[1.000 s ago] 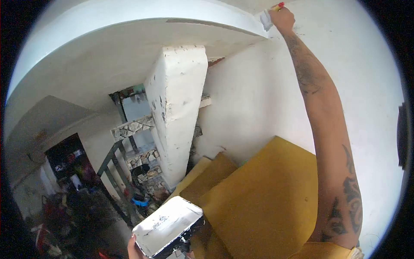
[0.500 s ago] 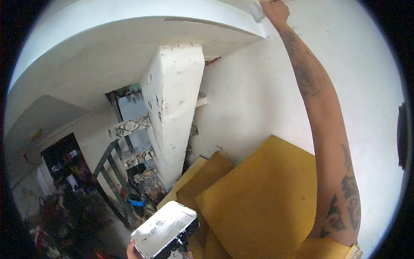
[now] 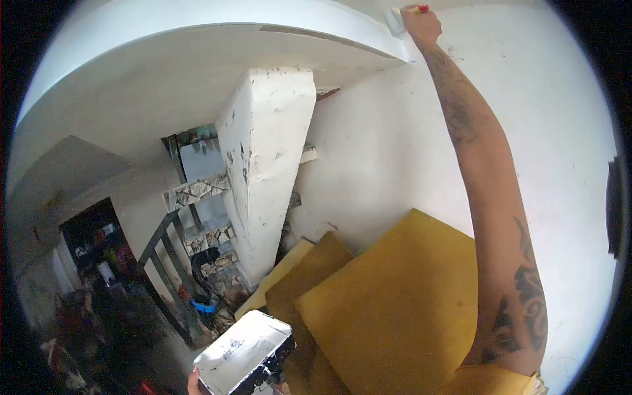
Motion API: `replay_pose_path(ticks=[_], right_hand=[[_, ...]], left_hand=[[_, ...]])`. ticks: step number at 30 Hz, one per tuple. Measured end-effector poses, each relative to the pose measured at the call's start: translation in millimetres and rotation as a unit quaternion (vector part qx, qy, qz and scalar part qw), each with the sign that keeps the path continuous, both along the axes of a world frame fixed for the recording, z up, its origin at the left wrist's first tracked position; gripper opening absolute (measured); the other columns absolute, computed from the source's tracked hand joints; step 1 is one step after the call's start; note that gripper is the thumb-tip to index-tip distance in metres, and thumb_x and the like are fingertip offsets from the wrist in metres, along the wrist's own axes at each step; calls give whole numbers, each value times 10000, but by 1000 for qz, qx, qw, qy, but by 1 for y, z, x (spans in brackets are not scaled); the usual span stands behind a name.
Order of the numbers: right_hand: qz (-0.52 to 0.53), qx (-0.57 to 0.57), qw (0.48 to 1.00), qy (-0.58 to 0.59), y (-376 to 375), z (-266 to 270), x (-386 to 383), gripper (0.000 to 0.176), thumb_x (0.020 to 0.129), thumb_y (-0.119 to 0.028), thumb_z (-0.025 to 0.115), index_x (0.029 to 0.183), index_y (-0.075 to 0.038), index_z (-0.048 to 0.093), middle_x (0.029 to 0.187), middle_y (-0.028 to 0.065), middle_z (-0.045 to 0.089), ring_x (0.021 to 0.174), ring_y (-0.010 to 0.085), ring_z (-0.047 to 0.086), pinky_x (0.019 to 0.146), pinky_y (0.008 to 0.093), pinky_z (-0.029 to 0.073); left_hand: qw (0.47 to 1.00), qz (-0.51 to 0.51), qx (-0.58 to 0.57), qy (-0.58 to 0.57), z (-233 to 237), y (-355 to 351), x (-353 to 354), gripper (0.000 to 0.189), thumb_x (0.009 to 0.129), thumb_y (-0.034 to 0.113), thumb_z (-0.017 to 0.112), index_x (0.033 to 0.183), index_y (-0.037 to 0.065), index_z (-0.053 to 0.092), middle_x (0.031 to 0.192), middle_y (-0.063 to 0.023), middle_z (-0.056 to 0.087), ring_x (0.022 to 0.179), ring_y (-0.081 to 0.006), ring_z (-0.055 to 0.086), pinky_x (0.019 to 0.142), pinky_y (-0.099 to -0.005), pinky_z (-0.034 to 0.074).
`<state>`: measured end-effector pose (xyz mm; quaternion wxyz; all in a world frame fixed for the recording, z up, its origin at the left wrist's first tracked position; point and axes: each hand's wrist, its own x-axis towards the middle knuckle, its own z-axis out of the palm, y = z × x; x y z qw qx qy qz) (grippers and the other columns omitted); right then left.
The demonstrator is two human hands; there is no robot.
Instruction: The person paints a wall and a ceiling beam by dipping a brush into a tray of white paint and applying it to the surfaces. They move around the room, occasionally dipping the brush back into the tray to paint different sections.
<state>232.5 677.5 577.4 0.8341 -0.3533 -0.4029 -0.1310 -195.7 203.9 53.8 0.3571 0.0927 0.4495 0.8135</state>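
Note:
High at the top right, my right hand (image 3: 424, 27) is closed around a paintbrush (image 3: 397, 22) with a red-ended handle. Its pale bristles touch the corner where the white beam (image 3: 316, 20) meets the white wall (image 3: 526, 131). At the bottom, my left hand (image 3: 193, 382) grips a paint tray (image 3: 230, 362), dark outside and coated white within. Only a few of its fingers show along the tray's edges; the rest of the hand is hidden beneath it.
Large yellow-brown boards (image 3: 395, 303) lean against the wall below my right arm. A chipped white pillar (image 3: 273, 158) stands mid-view. Stone-faced steps (image 3: 214, 243) with a dark railing (image 3: 164, 283) lie behind it. Further left is a dark doorway (image 3: 99, 243).
My right hand has shifted slightly down with the brush, and the red handle end now shows. The tray in my left hand sits a little further left and lower.

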Motion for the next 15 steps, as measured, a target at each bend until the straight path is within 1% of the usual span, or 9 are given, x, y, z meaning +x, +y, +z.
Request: replay_pose_path(ticks=[2, 3, 5, 7, 9, 10, 11, 14, 15], right_hand=[[-38, -33, 998, -23, 18, -4, -12, 477, 667, -473, 598, 859, -42, 667, 860, 159, 660, 882, 309, 625, 787, 392, 475], [18, -4, 998, -63, 16, -8, -22, 424, 664, -461, 607, 838, -81, 677, 836, 133, 666, 868, 303, 628, 777, 383, 475], [40, 33, 995, -90, -34, -19, -45, 389, 665, -454, 619, 850, -118, 685, 832, 115, 670, 859, 298, 629, 770, 375, 475], [44, 59, 993, -92, -54, -11, -59, 339, 666, -434, 641, 836, -146, 695, 800, 103, 671, 827, 275, 633, 747, 353, 478], [79, 110, 974, -182, -119, -24, -87, 352, 739, -352, 622, 946, -71, 665, 867, 124, 660, 845, 237, 634, 723, 331, 490], [5, 206, 974, -90, -119, 0, -107, 313, 742, -259, 504, 610, 13, 584, 572, 190, 588, 545, 325, 598, 526, 393, 474], [85, 201, 965, -148, -157, -16, -114, 291, 750, -241, 530, 625, 16, 588, 586, 176, 597, 532, 298, 598, 527, 386, 476], [247, 256, 914, -193, -220, -23, -133, 213, 738, -172, 567, 625, 7, 597, 567, 131, 595, 510, 229, 593, 488, 353, 465], [340, 248, 886, -197, -236, -23, -135, 136, 737, -97, 599, 649, 5, 605, 579, 100, 595, 516, 176, 590, 457, 306, 468]], left_hand=[[1000, -7, -4, 13, -4, -5, -1, 379, 857, 294, 497, 1153, 57, 513, 1034, -50, 601, 874, -160, 590, 671, -274, 500], [999, -20, -6, 30, -20, -12, -16, 403, 858, 306, 496, 1171, 53, 504, 1071, -64, 593, 931, -183, 582, 729, -300, 500], [999, -20, 8, 44, -33, -21, -25, 440, 860, 325, 497, 1201, 46, 488, 1131, -87, 575, 1017, -217, 561, 816, -339, 488], [999, 6, 24, 35, -34, -29, -17, 469, 862, 340, 498, 1223, 41, 474, 1176, -103, 555, 1077, -240, 534, 876, -368, 465], [999, 2, 22, 28, -33, -40, -16, 455, 860, 324, 494, 1221, 47, 477, 1169, -100, 558, 1068, -240, 539, 871, -361, 469], [1000, -2, 21, 24, -34, -41, -14, 448, 860, 315, 492, 1220, 50, 478, 1166, -99, 560, 1063, -241, 542, 868, -357, 471], [999, -6, 23, 25, -37, -42, -14, 449, 857, 306, 488, 1227, 52, 474, 1171, -100, 556, 1071, -242, 538, 877, -361, 466], [999, -14, 29, 19, -50, -44, -9, 457, 849, 279, 478, 1247, 56, 460, 1192, -105, 543, 1095, -249, 524, 906, -376, 451], [999, -14, 27, 14, -50, -41, -1, 461, 846, 272, 475, 1254, 57, 454, 1202, -107, 536, 1104, -253, 518, 915, -382, 445]])
